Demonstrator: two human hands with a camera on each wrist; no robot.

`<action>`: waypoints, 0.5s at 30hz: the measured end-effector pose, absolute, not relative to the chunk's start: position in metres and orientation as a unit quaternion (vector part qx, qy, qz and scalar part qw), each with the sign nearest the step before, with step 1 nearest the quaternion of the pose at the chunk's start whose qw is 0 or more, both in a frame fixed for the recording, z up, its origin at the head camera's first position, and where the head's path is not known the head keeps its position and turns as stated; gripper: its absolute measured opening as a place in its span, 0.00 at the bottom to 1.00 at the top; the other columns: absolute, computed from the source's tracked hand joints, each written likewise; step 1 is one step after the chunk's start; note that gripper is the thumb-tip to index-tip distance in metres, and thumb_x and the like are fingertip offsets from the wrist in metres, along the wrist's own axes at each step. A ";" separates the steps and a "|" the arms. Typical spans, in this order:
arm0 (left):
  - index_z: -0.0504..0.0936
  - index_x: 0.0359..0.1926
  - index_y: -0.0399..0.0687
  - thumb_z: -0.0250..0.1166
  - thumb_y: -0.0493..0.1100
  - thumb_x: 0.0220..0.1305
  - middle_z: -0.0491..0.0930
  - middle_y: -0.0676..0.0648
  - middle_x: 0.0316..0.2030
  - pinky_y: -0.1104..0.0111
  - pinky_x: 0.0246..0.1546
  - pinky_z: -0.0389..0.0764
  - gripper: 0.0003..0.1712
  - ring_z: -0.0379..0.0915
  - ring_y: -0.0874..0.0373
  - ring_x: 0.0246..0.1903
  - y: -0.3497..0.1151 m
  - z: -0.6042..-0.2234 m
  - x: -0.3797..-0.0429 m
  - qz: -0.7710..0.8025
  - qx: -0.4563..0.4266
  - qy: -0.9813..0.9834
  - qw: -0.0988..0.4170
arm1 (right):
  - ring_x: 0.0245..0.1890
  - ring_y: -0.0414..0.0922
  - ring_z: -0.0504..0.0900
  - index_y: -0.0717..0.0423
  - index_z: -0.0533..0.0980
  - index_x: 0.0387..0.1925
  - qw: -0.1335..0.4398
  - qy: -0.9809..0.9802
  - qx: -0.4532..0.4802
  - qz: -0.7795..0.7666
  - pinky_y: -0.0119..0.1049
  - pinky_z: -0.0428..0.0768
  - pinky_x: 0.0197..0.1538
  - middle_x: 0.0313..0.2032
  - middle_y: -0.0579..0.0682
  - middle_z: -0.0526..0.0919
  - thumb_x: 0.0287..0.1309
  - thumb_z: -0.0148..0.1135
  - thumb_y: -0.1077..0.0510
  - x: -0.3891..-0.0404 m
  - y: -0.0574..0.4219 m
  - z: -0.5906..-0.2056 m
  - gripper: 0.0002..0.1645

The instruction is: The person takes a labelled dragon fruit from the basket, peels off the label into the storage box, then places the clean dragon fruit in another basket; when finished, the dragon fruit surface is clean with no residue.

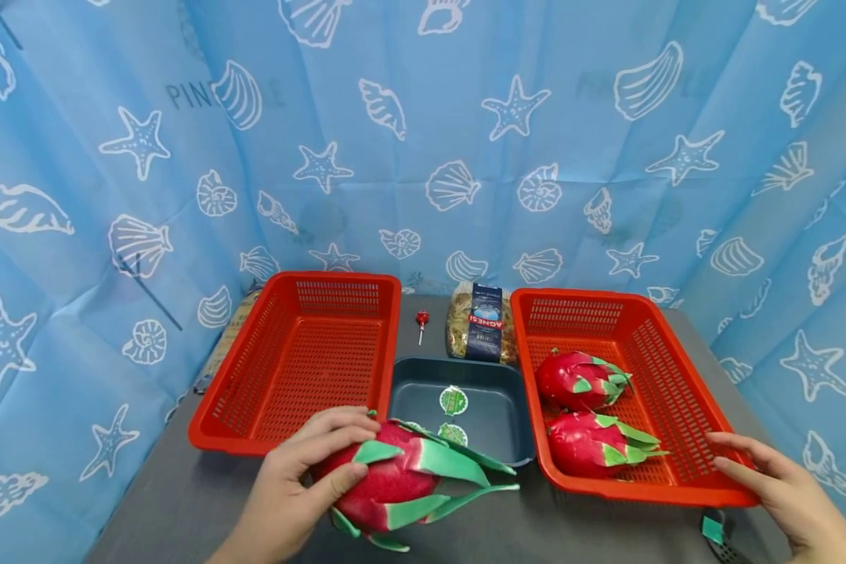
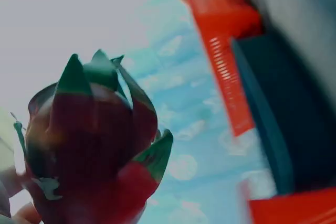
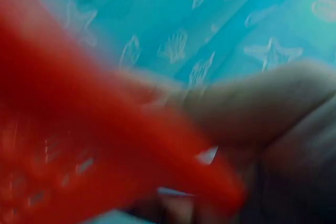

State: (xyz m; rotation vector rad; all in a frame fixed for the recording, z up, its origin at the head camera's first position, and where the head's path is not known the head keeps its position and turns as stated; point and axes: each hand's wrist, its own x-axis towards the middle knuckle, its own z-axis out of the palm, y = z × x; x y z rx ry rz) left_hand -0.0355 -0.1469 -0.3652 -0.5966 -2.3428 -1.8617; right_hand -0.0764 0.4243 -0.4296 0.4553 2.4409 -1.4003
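Note:
My left hand (image 1: 310,478) grips a dragon fruit (image 1: 402,478), pink-red with green leafy scales, in front of the left basket and the dark pan. Its leafy end points right in the head view; the same dragon fruit (image 2: 94,145) fills the left side of the left wrist view. At the right, my right hand (image 1: 782,478) holds the near right corner of the right red basket (image 1: 634,492), with fingers over the rim. In the right wrist view the basket rim (image 3: 173,135) passes between thumb and fingers, blurred. Two dragon fruits (image 1: 583,380) lie in that basket's left half.
Another red basket (image 1: 388,345) stands at the left. Between the baskets sit a dark pan (image 1: 423,392) with green round stickers, a pasta bag (image 1: 458,321) and a red lollipop (image 1: 422,319). A black slotted utensil (image 1: 719,536) lies at front right, partly hidden. A patterned curtain (image 1: 423,157) hangs behind.

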 end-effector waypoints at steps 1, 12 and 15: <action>0.87 0.54 0.54 0.68 0.37 0.68 0.78 0.49 0.59 0.59 0.44 0.86 0.15 0.69 0.52 0.63 -0.147 -0.355 -0.041 -0.623 -0.189 -0.758 0.034 | 0.37 0.31 0.80 0.09 0.69 0.45 0.137 0.842 0.157 -0.498 0.38 0.82 0.42 0.70 0.77 0.46 0.79 0.50 0.45 -0.075 0.426 -0.431 0.15; 0.87 0.57 0.52 0.68 0.45 0.70 0.79 0.53 0.57 0.56 0.42 0.87 0.16 0.74 0.49 0.58 -0.097 -0.285 -0.141 -0.640 -0.225 -0.734 0.035 | 0.38 0.37 0.83 0.07 0.73 0.44 0.084 0.808 0.160 -0.560 0.40 0.84 0.42 0.57 0.45 0.66 0.75 0.56 0.42 -0.069 0.435 -0.448 0.14; 0.88 0.55 0.49 0.68 0.45 0.70 0.80 0.52 0.55 0.58 0.42 0.86 0.16 0.74 0.51 0.56 -0.069 -0.280 -0.173 -0.659 -0.212 -0.722 0.018 | 0.39 0.37 0.83 0.09 0.75 0.46 0.087 0.803 0.153 -0.570 0.40 0.84 0.42 0.52 0.33 0.71 0.75 0.56 0.42 -0.069 0.433 -0.449 0.13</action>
